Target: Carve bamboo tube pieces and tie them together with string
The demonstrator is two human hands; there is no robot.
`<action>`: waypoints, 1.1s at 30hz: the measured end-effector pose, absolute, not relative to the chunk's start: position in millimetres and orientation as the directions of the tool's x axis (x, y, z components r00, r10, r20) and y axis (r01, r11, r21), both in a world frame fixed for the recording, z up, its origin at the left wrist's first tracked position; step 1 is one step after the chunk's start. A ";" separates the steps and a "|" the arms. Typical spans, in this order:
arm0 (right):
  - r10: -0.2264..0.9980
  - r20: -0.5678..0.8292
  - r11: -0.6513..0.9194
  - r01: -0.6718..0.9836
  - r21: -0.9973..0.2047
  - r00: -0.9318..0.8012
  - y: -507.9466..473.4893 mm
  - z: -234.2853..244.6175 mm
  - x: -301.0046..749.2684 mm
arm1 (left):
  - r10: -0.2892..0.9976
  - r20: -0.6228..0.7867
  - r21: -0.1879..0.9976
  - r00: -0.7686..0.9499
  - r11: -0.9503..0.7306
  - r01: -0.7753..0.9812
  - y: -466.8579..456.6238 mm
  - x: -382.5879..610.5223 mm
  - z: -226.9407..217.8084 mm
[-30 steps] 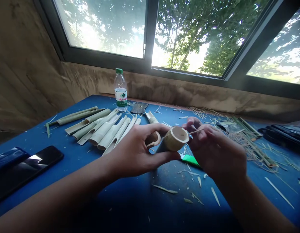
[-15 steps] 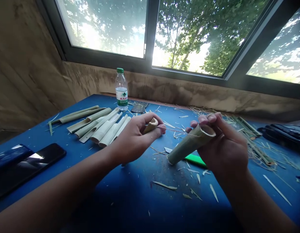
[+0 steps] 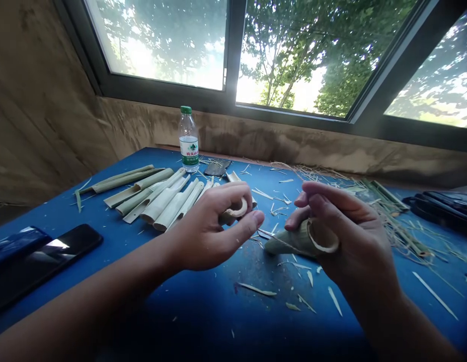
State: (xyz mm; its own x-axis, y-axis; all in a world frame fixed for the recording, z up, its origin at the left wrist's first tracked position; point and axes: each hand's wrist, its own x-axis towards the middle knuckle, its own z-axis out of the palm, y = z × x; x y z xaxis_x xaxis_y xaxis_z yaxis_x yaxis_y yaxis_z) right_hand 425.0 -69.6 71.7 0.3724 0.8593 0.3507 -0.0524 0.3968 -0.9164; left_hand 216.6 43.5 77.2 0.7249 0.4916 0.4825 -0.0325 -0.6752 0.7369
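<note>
The bare left forearm [image 3: 93,286] and right forearm [image 3: 403,322] are slim and taper at the wrists into the bare left hand [image 3: 207,231] and right hand [image 3: 354,241]. The fingers [image 3: 233,192] are slender, with short, neatly trimmed fingernails [image 3: 259,217].

Hands: one left hand [image 3: 211,226], one right hand [image 3: 350,236]. Bamboo tube [image 3: 290,241]: one. Short bamboo offcut [image 3: 233,213]: one. Split bamboo lengths [image 3: 161,201]: about ten, overlapping, so the tally is uncertain. Loose bamboo slivers [image 3: 256,289]: more than twenty. Counter [image 3: 218,311]: one. Plastic water bottle [image 3: 188,141]: one. Smartphone [image 3: 48,264]: one. Blue pouch [image 3: 16,244]: one. Black bag [image 3: 441,208]: one. Window panes [image 3: 305,55]: three.
</note>
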 end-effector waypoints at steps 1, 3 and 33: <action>0.855 0.359 0.402 -0.040 -0.915 0.375 -71.2 71.3 422.6 | 0.483 0.492 0.725 0.724 -0.688 -0.034 43.5 216.9 76.7; 0.844 0.374 0.410 -0.012 -0.912 0.384 -74.2 69.8 418.0 | 0.465 0.497 0.715 0.733 -0.698 -0.041 43.8 216.2 76.8; 0.807 0.431 0.386 0.193 -0.902 0.403 -149.1 46.4 366.3 | 0.333 0.254 -0.070 0.908 -0.930 0.361 -28.2 135.1 157.5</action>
